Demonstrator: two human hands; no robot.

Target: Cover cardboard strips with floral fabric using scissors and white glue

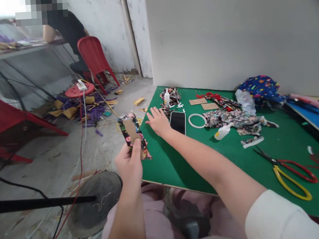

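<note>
My left hand (129, 164) is closed round a strip of cardboard wrapped in dark floral fabric (133, 134), held upright off the left edge of the green table (178, 168). Stretched across the table, my right hand (159, 122) lies flat with fingers spread on the green surface, just left of a black phone (178, 122). Small white paper scraps (178, 105) lie just beyond its fingertips. A white ring (197, 120) sits right of the phone.
Floral fabric pieces (232, 118), cardboard rectangles (204, 103), two small glue bottles (223, 132) and red-and-yellow scissors (289, 173) lie on the table. A red plastic chair (94, 56), a red stool (79, 90) and floor litter stand at left. Another person leans on a far bench.
</note>
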